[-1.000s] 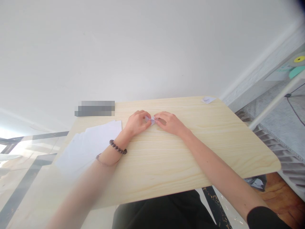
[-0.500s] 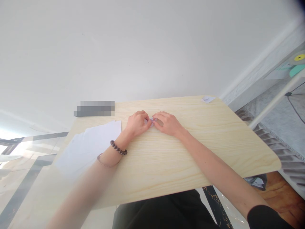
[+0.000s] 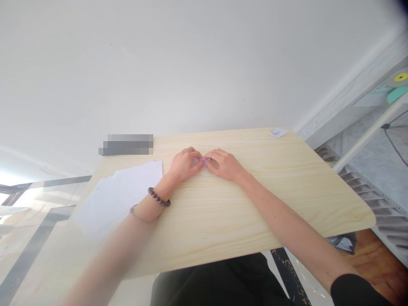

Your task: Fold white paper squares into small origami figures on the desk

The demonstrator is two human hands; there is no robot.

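Observation:
A small folded piece of paper (image 3: 204, 160), white with a faint purple tint, is pinched between my two hands just above the wooden tabletop (image 3: 219, 225). My left hand (image 3: 185, 165) grips its left end between thumb and fingers; a dark beaded bracelet circles that wrist. On the other end, my right hand (image 3: 225, 165) closes its thumb and fingertips. Much of the paper is hidden by the fingers, so its exact shape cannot be made out.
White paper sheets (image 3: 127, 191) lie overlapping at the table's left. A folded white paper piece (image 3: 278, 132) rests at the far right corner. A blurred grey block (image 3: 127, 145) covers something at the far left corner. The wall (image 3: 197, 68) rises behind the table.
The fingers have shifted slightly around the small paper, and more of it shows between them now. Both arms stay in almost the same place.

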